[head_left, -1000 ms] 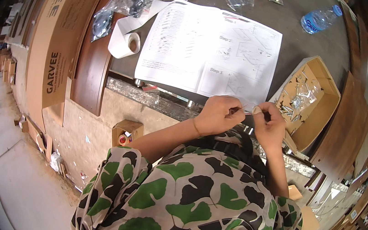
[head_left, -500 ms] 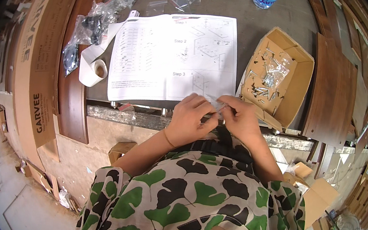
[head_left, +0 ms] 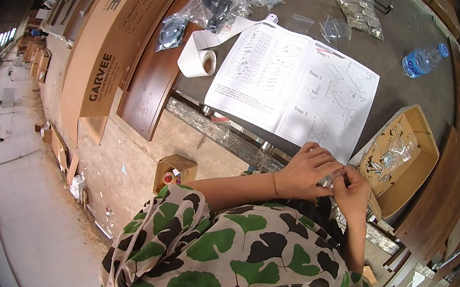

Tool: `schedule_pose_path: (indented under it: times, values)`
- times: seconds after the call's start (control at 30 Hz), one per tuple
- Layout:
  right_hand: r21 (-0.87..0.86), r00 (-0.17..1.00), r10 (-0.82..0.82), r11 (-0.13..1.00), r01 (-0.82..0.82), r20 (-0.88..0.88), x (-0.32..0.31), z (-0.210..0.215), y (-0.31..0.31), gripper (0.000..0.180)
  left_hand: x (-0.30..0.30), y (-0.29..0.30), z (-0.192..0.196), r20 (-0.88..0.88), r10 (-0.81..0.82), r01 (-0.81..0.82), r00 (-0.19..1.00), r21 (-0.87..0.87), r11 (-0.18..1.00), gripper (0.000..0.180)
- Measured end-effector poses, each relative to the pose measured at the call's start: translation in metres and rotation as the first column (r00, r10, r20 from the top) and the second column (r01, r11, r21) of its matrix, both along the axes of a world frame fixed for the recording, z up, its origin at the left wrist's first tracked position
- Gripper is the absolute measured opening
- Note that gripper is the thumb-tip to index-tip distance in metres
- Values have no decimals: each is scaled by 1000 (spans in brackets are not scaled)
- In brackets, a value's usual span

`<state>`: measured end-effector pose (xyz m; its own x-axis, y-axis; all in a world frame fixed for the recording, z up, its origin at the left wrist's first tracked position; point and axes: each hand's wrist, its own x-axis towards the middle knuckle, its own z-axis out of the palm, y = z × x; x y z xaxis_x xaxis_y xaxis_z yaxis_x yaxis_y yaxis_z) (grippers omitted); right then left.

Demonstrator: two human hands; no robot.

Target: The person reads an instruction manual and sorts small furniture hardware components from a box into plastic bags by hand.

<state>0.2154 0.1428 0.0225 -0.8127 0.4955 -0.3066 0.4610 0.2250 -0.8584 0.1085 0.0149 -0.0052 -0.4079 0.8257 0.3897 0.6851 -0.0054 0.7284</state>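
Both hands meet just off the near edge of the open instruction sheet (head_left: 254, 89). My left hand (head_left: 308, 173) is closed, its fingers pinching a small clear plastic bag (head_left: 327, 181). My right hand (head_left: 352, 193) pinches the same bag from the other side, thumb against fingers. What the bag contains is hidden by the fingers. To the right of my hands, a cardboard tray (head_left: 417, 184) holds loose screws, small metal fittings and another clear bag (head_left: 398, 152).
A roll of white labels (head_left: 199, 64) lies left of the sheet, near bagged hardware (head_left: 215, 10). A water bottle (head_left: 421, 61) stands at the far right. Brown boards (head_left: 152, 97) and a long carton (head_left: 102, 64) flank the left side; a small box (head_left: 175, 172) sits below the table edge.
The view has swung left and tilted, so the table appears shifted right and turned. My hands remain together on the small bag.
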Motion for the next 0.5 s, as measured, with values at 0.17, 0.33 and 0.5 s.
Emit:
schedule_pose_path:
  times: [0.17, 0.33, 0.5]
  values:
    - [99, 998, 29, 995, -33, 50, -4, -3, 3, 13, -2, 2, -3, 69, 3, -4, 998, 14, 1000, 49]
    - [24, 994, 15, 1000, -18, 111, -9, 0, 3, 13, -8, 1, -12, 30, 12, -13, 999, 51, 999, 42]
    - [-89, 997, -14, 996, 21, 74, -9, -5, 1, 11, -10, 1, -21, 50, 27, -30, 998, 56, 998, 36]
